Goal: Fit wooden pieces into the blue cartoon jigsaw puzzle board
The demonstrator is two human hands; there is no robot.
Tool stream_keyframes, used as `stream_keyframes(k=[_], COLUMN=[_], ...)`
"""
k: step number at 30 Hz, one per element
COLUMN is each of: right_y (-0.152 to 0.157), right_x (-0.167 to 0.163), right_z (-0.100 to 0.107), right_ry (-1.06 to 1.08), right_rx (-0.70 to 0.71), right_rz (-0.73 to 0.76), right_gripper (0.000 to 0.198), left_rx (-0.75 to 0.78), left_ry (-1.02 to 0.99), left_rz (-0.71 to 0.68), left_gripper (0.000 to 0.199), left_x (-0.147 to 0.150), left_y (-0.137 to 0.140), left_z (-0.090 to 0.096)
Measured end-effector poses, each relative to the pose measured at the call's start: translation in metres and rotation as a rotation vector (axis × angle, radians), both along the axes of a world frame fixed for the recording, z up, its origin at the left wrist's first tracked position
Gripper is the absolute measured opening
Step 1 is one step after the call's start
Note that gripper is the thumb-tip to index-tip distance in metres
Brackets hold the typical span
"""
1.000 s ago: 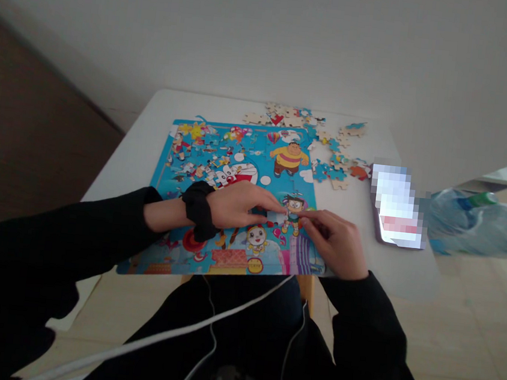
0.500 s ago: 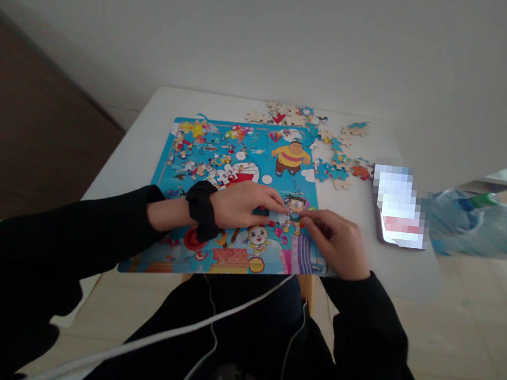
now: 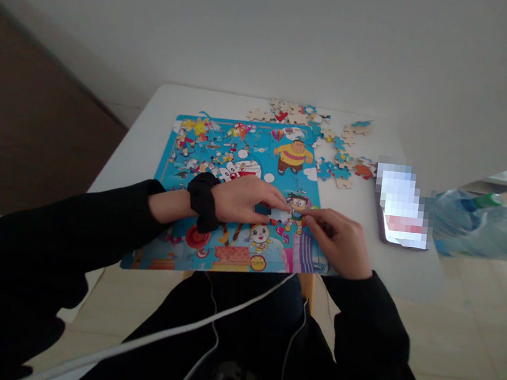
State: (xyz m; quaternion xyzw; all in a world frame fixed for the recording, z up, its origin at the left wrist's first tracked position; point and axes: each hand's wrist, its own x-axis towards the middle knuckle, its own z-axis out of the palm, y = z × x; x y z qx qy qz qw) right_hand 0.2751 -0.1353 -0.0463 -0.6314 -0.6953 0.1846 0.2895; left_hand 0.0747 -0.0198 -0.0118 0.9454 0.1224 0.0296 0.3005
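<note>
A blue cartoon jigsaw puzzle (image 3: 236, 259) lies on its board in front of me, much of its picture assembled. My left hand (image 3: 247, 199) reaches across it from the left, a black scrunchie (image 3: 204, 202) round the wrist. Its fingers stretch to the left side of a puzzle piece with a cartoon boy (image 3: 298, 204), and the thumb stands apart from them. From the right, my right hand (image 3: 341, 238) has thumb and index finger closed at that piece's right edge. The fingertips hide part of the piece's edges.
Loose puzzle pieces (image 3: 342, 181) are scattered on the white table (image 3: 141, 115) behind and right of the board. A phone (image 3: 403, 209) with a lit screen lies at the right. Plastic-wrapped bottles (image 3: 485, 223) are beyond it. A white cable (image 3: 203, 322) crosses my lap.
Both hands stay at the same place on the puzzle, with only slight finger movement. The whole view has shifted a little.
</note>
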Motion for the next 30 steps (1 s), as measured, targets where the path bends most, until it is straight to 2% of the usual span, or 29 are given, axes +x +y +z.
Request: stream_keyframes(k=[16,26,30], right_y=[0.000,0.000,0.000], right_x=[0.000,0.001,0.001], right_z=[0.001,-0.001,0.000], right_ry=[-0.009,-0.003,-0.006], right_rx=[0.001,-0.002,-0.003], right_rz=[-0.008,-0.006,-0.014], right_gripper=[0.025,0.025,0.025], left_rx=[0.016,0.005,0.044], left_ry=[0.036,0.088,0.053], left_rz=[-0.068,-0.062,-0.007], left_gripper=[0.034,0.037,0.032], left_x=[-0.010,-0.008,-0.002], left_y=[0.002,0.004,0.002], left_z=[0.009,0.011,0.005])
